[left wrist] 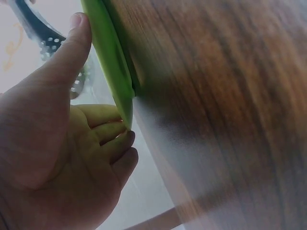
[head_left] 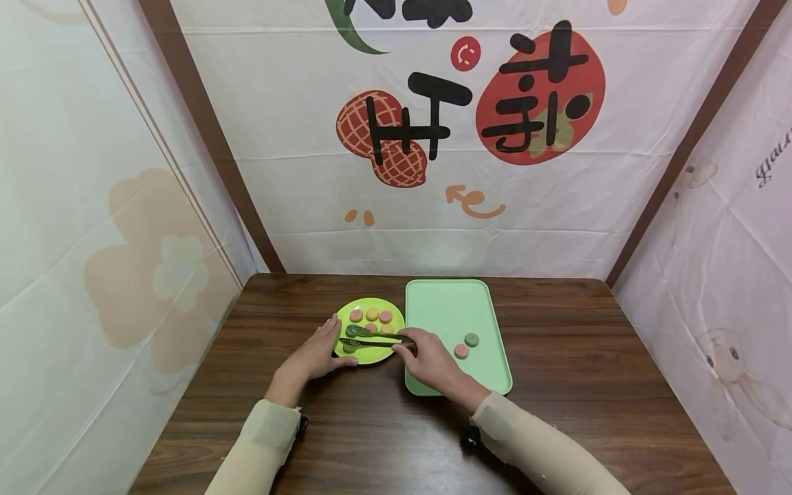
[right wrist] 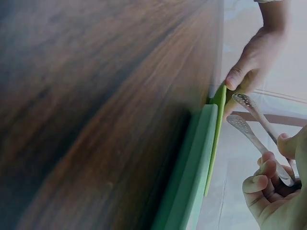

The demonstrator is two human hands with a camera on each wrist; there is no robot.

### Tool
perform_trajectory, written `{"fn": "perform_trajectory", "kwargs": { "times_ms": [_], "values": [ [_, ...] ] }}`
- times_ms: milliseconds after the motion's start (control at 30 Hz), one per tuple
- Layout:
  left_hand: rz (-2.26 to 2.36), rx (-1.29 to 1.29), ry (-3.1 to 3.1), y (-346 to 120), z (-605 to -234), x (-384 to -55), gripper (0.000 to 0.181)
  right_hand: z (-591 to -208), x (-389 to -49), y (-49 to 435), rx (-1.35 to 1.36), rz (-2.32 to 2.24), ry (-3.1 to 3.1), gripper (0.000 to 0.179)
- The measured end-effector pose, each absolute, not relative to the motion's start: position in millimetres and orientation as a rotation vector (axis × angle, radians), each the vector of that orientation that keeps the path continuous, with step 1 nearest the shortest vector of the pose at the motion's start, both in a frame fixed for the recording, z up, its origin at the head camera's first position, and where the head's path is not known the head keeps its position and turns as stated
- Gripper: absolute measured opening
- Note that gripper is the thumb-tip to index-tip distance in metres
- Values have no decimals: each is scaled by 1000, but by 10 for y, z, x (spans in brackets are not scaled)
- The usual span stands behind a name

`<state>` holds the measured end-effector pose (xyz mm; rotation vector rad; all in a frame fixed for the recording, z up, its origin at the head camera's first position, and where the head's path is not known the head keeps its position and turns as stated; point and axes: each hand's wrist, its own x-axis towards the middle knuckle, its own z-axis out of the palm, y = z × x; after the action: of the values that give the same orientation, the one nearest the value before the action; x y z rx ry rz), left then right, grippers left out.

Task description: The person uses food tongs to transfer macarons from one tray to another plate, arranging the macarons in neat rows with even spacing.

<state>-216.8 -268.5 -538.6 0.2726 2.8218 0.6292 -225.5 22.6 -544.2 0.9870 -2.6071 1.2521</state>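
Observation:
My left hand (head_left: 317, 351) holds the yellow-green plate (head_left: 379, 357) by its left rim, thumb at the near edge and fingers along the far left side. Several small macarons lie on the plate, among them a pink macaron (head_left: 355, 315) and a yellow macaron (head_left: 372, 314). In my right hand (head_left: 433, 359) is a pair of metal tongs (right wrist: 259, 116) with perforated tips. Their arms stand apart above the plate, tips pointing left near green macarons (head_left: 349, 348). I cannot tell whether the tips touch one.
Right of the plate lies a light green tray (head_left: 448, 306), bearing a pink macaron (head_left: 461, 351) and a green macaron (head_left: 472, 339). My right forearm crosses its near edge. Both stand on a brown wooden table (head_left: 371, 426), with printed cloth walls (head_left: 297, 172) behind and at the sides.

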Motion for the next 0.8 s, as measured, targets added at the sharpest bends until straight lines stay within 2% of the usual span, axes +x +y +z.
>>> {"fn": "perform_trajectory", "kwargs": {
  "times_ms": [600, 800],
  "values": [
    [620, 282, 2819, -2669, -5398, -2163, 111, -5368, -2239, 848, 831, 1275, -2563, 25],
    [630, 271, 2812, -2654, -5375, -2165, 111, -5344, -2251, 1059, 826, 1253, -2527, 29]
  ]
}}
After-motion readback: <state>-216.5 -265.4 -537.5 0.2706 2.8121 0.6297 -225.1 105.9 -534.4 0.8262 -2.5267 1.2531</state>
